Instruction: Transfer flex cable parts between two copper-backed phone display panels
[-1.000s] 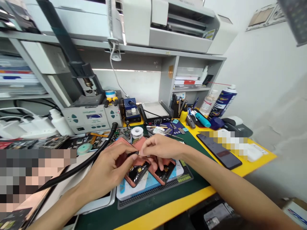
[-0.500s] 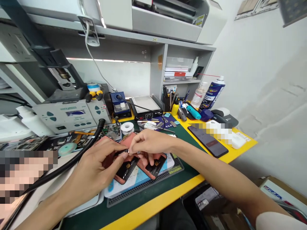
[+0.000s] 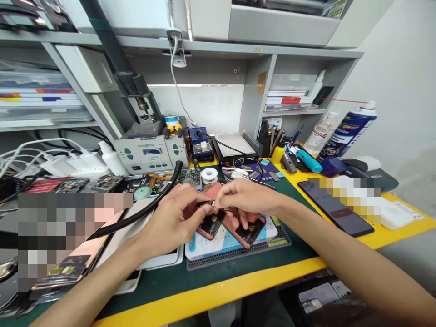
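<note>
Two pinkish-red phone shells with black inner parts lie side by side on a white and blue box over a dark perforated mat (image 3: 238, 255). My left hand (image 3: 177, 218) grips the upper part of the left shell (image 3: 211, 226) between thumb and fingers. Beside it, my right hand (image 3: 240, 197) pinches a tiny pale piece at that shell's top edge; what the piece is cannot be made out. The lower fingers of my right hand rest over the right shell (image 3: 250, 231). My hands hide the upper parts of both shells.
A black hose (image 3: 146, 211) arches in from the left, near my left forearm. Behind stand a grey control unit (image 3: 146, 156), a solder spool (image 3: 209, 175) and a flat heating plate (image 3: 236, 147). At right lie a dark phone (image 3: 335, 209) and a blue spray can (image 3: 347, 131).
The view has swung left, so the scene sits further right and more of the left bench shows. Both hands keep nearly the same hold at the left shell.
</note>
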Tool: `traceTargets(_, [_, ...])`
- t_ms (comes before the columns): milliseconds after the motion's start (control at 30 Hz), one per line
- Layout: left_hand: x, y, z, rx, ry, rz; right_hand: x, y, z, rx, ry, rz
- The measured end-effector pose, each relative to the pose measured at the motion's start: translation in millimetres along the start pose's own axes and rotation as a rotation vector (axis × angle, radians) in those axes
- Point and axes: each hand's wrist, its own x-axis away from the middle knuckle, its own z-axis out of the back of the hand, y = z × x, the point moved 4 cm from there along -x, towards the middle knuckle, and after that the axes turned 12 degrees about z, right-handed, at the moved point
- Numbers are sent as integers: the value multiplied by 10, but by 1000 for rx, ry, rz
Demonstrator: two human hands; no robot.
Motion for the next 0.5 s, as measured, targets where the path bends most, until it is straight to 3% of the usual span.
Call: traceTargets(500, [-2,-54,16,-52,-22,25,34,-47,0,58,-8,-24])
